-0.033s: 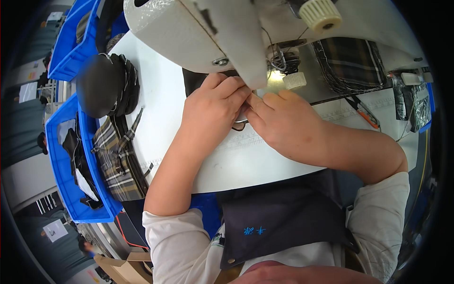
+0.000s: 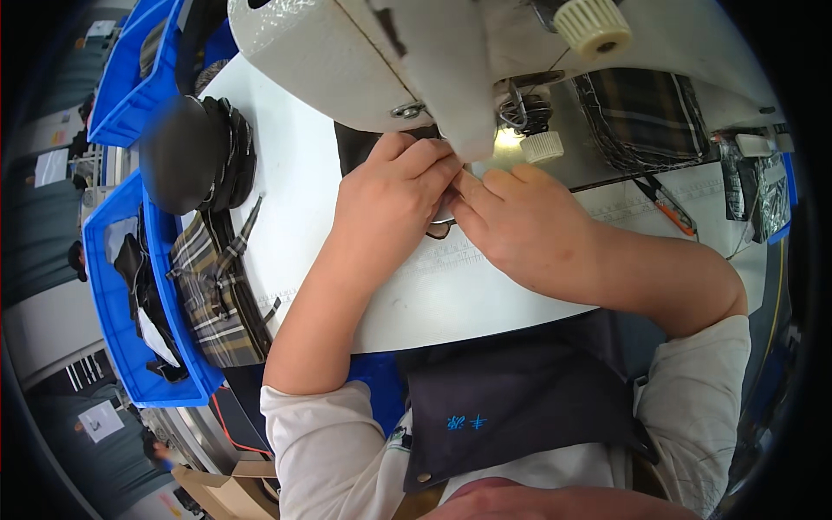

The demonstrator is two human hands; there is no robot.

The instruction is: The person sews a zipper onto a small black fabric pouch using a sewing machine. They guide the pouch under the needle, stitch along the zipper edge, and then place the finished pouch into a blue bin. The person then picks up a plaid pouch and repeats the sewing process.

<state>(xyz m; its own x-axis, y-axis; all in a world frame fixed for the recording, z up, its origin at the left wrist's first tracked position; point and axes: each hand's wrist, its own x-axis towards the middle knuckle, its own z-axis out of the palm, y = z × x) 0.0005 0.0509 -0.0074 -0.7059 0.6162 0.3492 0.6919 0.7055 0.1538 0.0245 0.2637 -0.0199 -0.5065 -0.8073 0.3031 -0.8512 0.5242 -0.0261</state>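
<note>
Dark fabric piece (image 2: 360, 143) pinched by left hand (image 2: 390, 204) and right hand (image 2: 520, 221), fingers closed, could slip crooked, or fingertips (image 2: 464, 186) could meet the needle under the sewing machine (image 2: 433, 61).

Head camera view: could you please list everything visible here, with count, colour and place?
Sewing machine: one, white, top centre, above the hands.
Worktable: one, white, centre.
Dark fabric piece: one, black, under the machine, at the fingers.
Stack of dark pieces: one, black, table's left.
Plaid fabric: one pile, grey-yellow, left edge; another upper right.
Bins: two, blue, far left.
Scissors: one, orange-handled, right.
Apron: one, navy, bottom.
Left hand: on the fabric.
Right hand: beside it, fingertips meeting.
</note>
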